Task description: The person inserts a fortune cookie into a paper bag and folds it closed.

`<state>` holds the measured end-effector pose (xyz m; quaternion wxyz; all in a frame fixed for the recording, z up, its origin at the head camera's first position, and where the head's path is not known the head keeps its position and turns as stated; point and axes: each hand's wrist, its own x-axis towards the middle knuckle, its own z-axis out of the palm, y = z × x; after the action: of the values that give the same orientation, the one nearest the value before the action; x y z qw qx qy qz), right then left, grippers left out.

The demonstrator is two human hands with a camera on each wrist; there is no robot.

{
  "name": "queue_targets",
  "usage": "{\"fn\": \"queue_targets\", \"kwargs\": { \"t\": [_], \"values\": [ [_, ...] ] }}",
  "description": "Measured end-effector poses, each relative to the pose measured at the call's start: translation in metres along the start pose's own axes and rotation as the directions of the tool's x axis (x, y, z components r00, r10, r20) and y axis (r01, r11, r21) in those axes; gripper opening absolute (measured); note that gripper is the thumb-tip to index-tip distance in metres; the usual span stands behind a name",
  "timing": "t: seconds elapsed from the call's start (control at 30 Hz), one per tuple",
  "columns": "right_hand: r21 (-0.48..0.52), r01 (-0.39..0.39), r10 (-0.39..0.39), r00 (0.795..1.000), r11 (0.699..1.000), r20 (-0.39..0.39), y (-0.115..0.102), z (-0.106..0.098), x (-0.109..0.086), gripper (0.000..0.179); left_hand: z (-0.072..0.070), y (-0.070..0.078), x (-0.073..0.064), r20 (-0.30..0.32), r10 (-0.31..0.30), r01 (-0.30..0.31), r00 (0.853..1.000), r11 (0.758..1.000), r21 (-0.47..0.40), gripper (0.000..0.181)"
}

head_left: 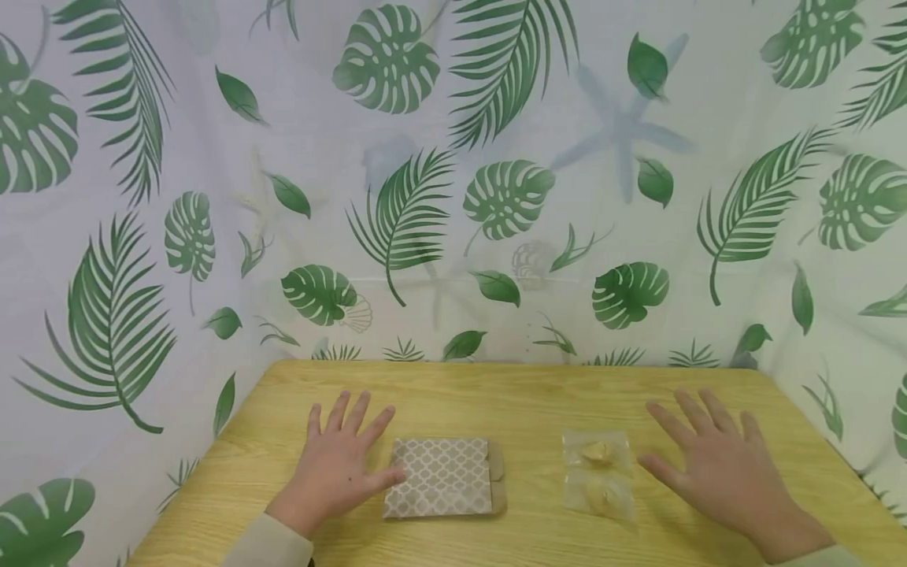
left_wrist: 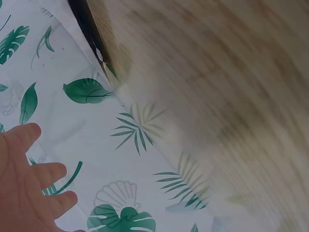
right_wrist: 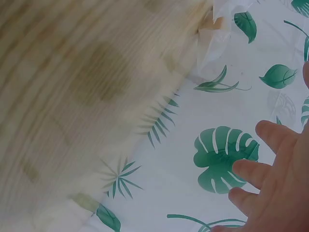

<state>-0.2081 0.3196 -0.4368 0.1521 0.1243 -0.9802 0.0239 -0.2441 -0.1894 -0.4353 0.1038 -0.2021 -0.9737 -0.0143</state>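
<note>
In the head view a flat carton (head_left: pixel 439 478) with a white lattice pattern lies on the table, its brown end flaps (head_left: pixel 497 478) sticking out to the right. My left hand (head_left: pixel 336 466) is spread to its left, holding nothing, and the thumb overlaps the carton's left edge. Right of the carton are two small clear plastic bags, the far one (head_left: pixel 618 442) and the near one (head_left: pixel 577 492), each with a small yellowish piece inside. Beyond them, my right hand (head_left: pixel 724 478) is spread wide with no object in it. Both wrist views show straight, parted fingers.
The light wood table (head_left: pixel 524 398) has a far edge that meets a white cloth (head_left: pixel 439 276) printed with green leaves. This cloth also hangs at the left and right sides. Glossy reflections show on the tabletop in both wrist views.
</note>
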Motion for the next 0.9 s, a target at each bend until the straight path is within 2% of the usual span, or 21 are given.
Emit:
{"fn": "queue_targets", "kwargs": {
  "t": [0.13, 0.27, 0.4, 0.6, 0.9],
  "values": [
    [0.024, 0.013, -0.013, 1.0, 1.0, 0.014, -0.005, 0.001, 0.003, 0.078, 0.001, 0.003, 0.002, -0.002, 0.016, -0.016, 1.0, 1.0, -0.005, 0.092],
    [0.058, 0.036, -0.037, 0.999, 0.998, 0.017, -0.013, 0.007, 0.005, 0.075, 0.004, 0.007, 0.002, 0.024, 0.03, -0.029, 0.999, 0.999, -0.026, 0.092],
    [0.105, 0.062, -0.064, 0.998, 0.993, 0.015, -0.026, 0.013, 0.007, 0.072, 0.007, 0.012, 0.002, 0.042, 0.069, -0.067, 0.997, 0.997, -0.046, 0.092],
    [0.172, 0.122, -0.125, 0.992, 0.978, 0.007, -0.047, 0.019, 0.013, 0.065, 0.009, 0.021, 0.006, 0.036, 0.151, -0.148, 0.988, 0.986, -0.081, 0.093],
    [0.281, 0.172, -0.193, 0.98, 0.944, 0.05, -0.079, 0.023, 0.021, 0.063, 0.014, 0.035, 0.015, 0.088, 0.218, -0.206, 0.972, 0.97, -0.132, 0.095]
  ]
}}
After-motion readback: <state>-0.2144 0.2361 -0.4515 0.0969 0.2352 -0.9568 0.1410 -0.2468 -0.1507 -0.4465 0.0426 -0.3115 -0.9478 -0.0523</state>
